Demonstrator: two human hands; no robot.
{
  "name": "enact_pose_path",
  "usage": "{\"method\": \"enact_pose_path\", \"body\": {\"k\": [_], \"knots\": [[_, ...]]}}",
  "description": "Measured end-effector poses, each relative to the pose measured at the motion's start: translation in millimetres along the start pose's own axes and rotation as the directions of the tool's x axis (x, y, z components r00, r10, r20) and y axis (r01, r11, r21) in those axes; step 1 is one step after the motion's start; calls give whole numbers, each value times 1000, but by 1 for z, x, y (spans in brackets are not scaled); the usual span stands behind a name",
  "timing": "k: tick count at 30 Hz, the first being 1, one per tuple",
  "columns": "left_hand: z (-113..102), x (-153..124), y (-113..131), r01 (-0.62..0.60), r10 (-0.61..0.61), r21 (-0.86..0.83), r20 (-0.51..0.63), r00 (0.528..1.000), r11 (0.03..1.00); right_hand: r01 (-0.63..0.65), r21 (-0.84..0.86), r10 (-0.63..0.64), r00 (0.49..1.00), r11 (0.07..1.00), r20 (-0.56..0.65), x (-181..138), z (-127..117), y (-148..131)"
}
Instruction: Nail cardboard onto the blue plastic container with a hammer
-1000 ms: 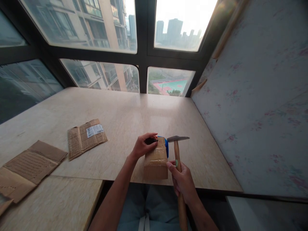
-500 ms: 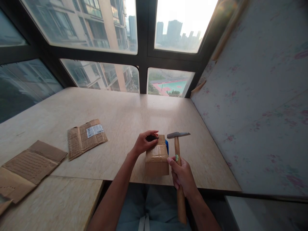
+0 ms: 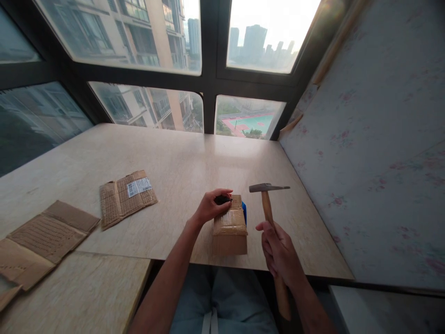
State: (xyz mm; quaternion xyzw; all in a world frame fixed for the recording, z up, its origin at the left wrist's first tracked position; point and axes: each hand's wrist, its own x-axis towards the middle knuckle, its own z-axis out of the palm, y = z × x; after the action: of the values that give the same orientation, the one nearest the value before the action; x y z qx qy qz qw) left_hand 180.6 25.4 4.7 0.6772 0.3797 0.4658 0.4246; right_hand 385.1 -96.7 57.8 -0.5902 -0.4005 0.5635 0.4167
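Note:
My right hand point(image 3: 281, 248) is wrapped round the wooden handle of a hammer point(image 3: 267, 204), its grey metal head raised and lying sideways at the top. To its left stands a taped cardboard box point(image 3: 230, 242) near the counter's front edge. My left hand point(image 3: 208, 208) rests at the box's far left side, fingers curled round a small black object point(image 3: 221, 199) whose kind I cannot make out. Something blue point(image 3: 244, 212) shows at the right side of the box, mostly hidden behind it.
Two flattened cardboard pieces lie on the left: one with a white label point(image 3: 139, 187), a larger unfolded one point(image 3: 52, 232) nearer. The pale counter point(image 3: 181, 157) reaches the windows. A floral-papered wall point(image 3: 375, 162) bounds the right side.
My right hand has moved right, away from the box, with the hammer, whose handle now tilts more. My left hand stays on the box with the black object. The view has shifted slightly.

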Motion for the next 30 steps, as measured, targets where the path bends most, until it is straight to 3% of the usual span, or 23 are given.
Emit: {"method": "enact_pose_path", "body": {"k": [4,9,15,20,26,30], "knots": [[0,0,-1,-7,7,34,-8,1000,999,-30,-227,72,981,973,178,-5,-9,-21],[1,1,-1,-10,10,19,-16,1000,1000,-24,-407,118,971,913,207,-1,-3,-24],[2,0,-3,-9,9,-21,-7,1000,1000,-47,-314,115,973,948,202,4,-3,-20],[0,0,-5,-22,22,-30,4,1000,999,-51,-405,134,974,913,181,6,-3,-20],[1,0,-3,-30,30,-36,-3,1000,999,-53,-303,113,976,952,185,6,-4,-19],[1,0,-3,-14,14,-22,1,1000,1000,-54,-365,133,972,929,195,8,-5,-15]]}}
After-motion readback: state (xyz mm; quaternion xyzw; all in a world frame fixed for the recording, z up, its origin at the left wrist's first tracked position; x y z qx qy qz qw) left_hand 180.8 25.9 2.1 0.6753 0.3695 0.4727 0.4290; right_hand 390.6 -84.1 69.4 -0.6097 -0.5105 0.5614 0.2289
